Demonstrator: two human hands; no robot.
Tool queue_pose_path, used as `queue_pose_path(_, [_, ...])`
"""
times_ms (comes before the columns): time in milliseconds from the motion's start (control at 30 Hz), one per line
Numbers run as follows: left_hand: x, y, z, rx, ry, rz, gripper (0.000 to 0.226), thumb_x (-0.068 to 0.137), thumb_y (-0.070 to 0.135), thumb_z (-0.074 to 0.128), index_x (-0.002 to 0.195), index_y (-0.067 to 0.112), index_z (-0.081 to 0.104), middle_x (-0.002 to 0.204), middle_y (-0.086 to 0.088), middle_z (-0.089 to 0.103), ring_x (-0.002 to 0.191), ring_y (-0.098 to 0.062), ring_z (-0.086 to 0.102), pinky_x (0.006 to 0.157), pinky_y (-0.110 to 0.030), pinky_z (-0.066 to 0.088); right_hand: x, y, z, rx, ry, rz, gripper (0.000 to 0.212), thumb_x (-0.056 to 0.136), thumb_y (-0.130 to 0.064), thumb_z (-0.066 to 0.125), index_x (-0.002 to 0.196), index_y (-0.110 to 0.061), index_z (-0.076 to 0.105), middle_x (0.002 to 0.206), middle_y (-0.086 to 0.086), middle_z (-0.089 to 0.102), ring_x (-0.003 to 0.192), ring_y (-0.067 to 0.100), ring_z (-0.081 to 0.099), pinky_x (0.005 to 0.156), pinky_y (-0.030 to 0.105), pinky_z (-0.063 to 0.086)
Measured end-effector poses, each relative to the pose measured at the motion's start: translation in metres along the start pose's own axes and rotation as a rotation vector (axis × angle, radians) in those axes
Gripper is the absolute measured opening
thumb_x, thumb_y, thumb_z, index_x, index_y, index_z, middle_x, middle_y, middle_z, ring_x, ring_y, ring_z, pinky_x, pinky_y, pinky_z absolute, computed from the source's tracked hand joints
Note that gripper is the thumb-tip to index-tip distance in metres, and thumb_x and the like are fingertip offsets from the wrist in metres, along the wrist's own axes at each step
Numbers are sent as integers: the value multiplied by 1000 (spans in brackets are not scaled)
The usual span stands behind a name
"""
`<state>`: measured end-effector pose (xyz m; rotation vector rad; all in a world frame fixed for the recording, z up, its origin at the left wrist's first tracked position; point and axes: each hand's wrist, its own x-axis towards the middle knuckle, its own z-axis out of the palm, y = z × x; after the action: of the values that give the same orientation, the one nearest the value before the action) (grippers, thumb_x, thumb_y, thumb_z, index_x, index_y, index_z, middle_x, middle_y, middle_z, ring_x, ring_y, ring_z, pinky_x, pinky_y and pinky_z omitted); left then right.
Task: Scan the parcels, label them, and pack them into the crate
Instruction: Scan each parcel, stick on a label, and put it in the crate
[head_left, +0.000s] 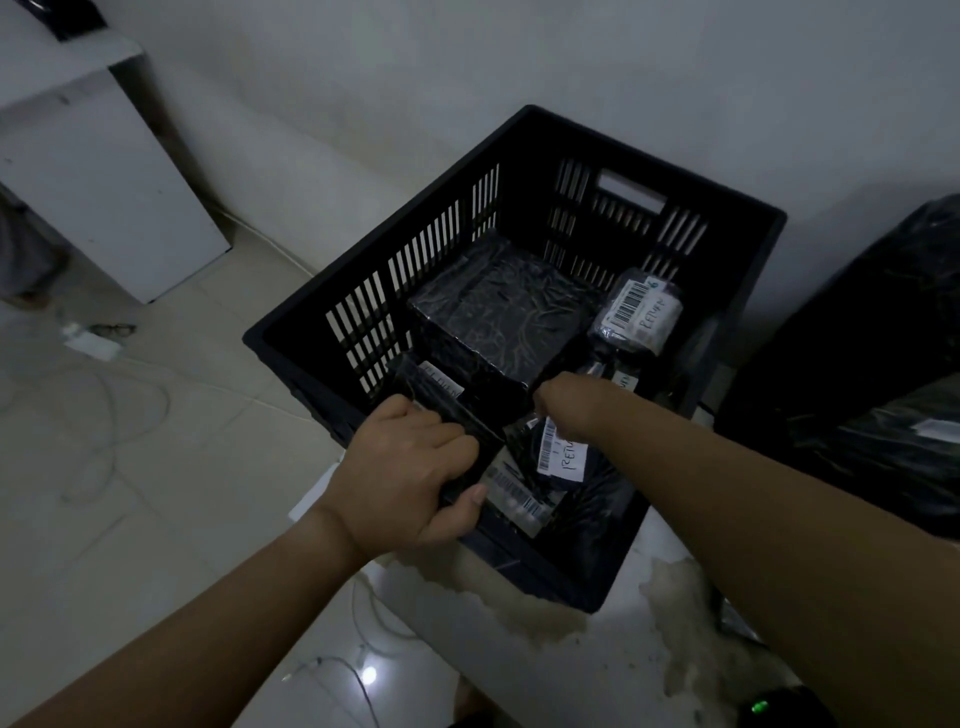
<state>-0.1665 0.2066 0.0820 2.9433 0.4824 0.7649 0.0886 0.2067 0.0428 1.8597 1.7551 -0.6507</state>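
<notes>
A black slatted crate (644, 156) stands on a white surface and holds several black-wrapped parcels. My left hand (410, 473) grips a flat black parcel (441, 400) with a white label at the crate's near left wall. My right hand (566, 410) reaches down into the crate, its fingers hidden among the parcels, next to a parcel with a barcode label marked "RETUR" (563, 457). A large black box-shaped parcel (498, 312) fills the crate's middle. A small labelled parcel (636, 312) leans at the right wall. Another labelled parcel (514, 496) lies below my left hand.
A pile of black-wrapped parcels (883, 364) sits to the right of the crate. A white cabinet (98, 171) stands at the left on the tiled floor, where cables (119, 415) and a small lit device (368, 674) lie. The white wall is right behind the crate.
</notes>
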Motion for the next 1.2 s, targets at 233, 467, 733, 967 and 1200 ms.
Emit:
queue_pose_path(233, [5, 15, -22, -193, -57, -270, 31, 83, 43, 58, 63, 23, 45, 55, 9, 44, 50, -9, 43, 60, -31, 32, -82, -9, -46, 199, 398, -91, 35, 91, -30, 61, 126, -23, 55, 118, 5, 63, 107, 27, 60, 81, 37, 51])
queue_pose_path(467, [54, 81, -40, -772, -44, -441, 26, 91, 42, 54, 84, 18, 62, 81, 4, 63, 75, -15, 62, 65, -26, 48, -226, 29, 18, 572, 802, -58, 40, 95, -25, 61, 134, -32, 54, 130, -13, 60, 108, 4, 56, 91, 24, 46])
queue_pose_path(733, [106, 219, 1, -972, -224, -200, 5, 94, 27, 61, 94, 23, 64, 92, 13, 64, 95, -8, 63, 80, -20, 48, -318, 63, 203, 1012, 722, 453, 43, 94, -23, 61, 130, -44, 47, 125, -23, 54, 116, 3, 55, 96, 27, 48])
queue_pose_path(967, [91, 267, 151, -1040, -732, -683, 18, 96, 23, 63, 112, 29, 57, 121, 8, 62, 110, -13, 62, 87, -28, 51, -320, 51, 319, 1246, 439, 705, 66, 95, -35, 61, 151, -31, 26, 147, -13, 38, 130, 16, 47, 98, 26, 43])
queue_pose_path(1200, [71, 252, 253, -937, -828, -830, 75, 65, 63, 78, 129, 27, 67, 118, 10, 73, 108, -8, 69, 95, -38, 58, -299, 35, 362, 1262, 245, 666, 83, 89, -42, 65, 154, -26, 15, 151, -2, 38, 123, 18, 53, 91, 25, 48])
